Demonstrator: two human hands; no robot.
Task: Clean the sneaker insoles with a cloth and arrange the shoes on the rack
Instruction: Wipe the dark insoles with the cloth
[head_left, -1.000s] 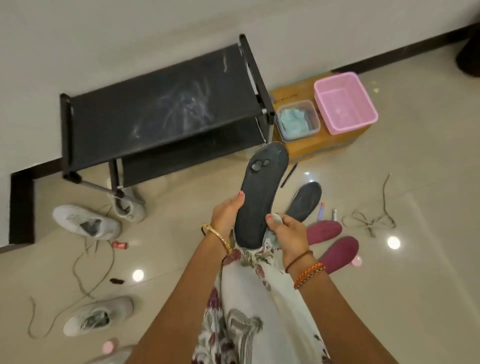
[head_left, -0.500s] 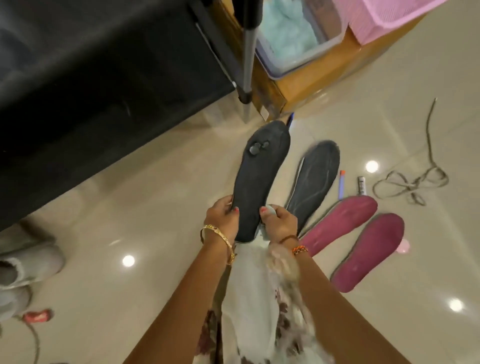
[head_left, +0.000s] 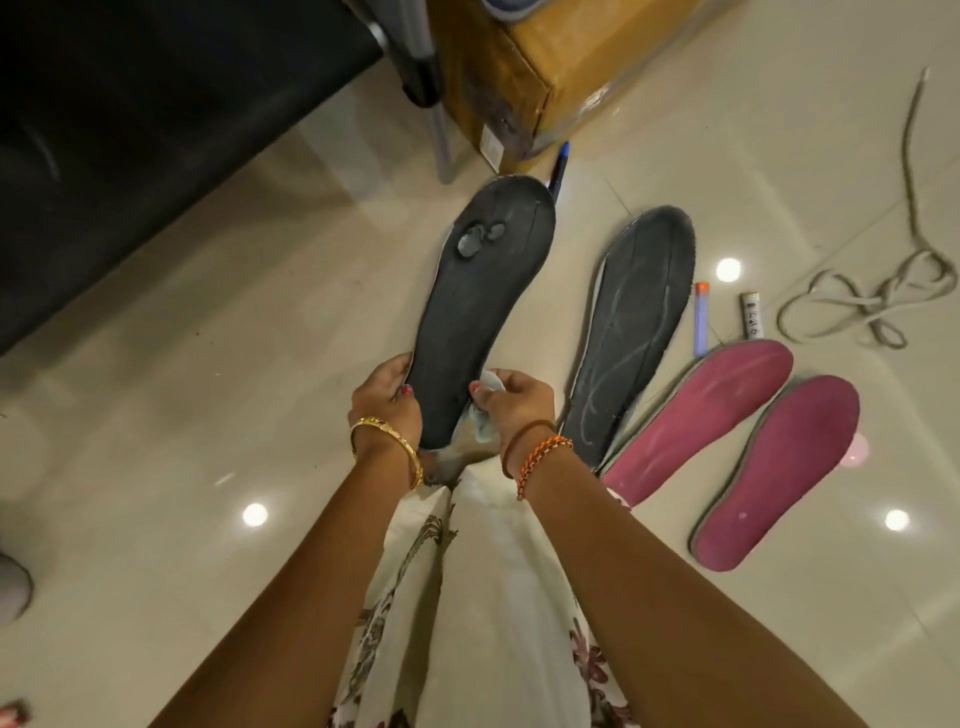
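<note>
Dark grey insole (head_left: 483, 306) is held over the floor tiles (head_left: 260, 312), heel end toward the person, toe end pointing at the cardboard box (head_left: 519, 67). Left hand (head_left: 384, 400) grips the heel's left edge, fingers curled round it. Right hand (head_left: 514, 402) grips the right edge with a pale cloth (head_left: 485, 415) bunched between fingers and insole. Two raised grey blobs near the toe (nature unclear).

Handling judgement: the insole appears light, thin and flexible; held only at the heel, the long toe end would likely droop or flex under wiping pressure. Support at mid-length is advisable while the cloth travels forward. Surface looks matte, so slipping seems unlikely.

A second dark insole (head_left: 634, 332) and two maroon insoles (head_left: 701, 421) (head_left: 779, 467) lie flat on the floor, just right of the held one. The shoe rack (head_left: 156, 130) stands at upper left.
</note>
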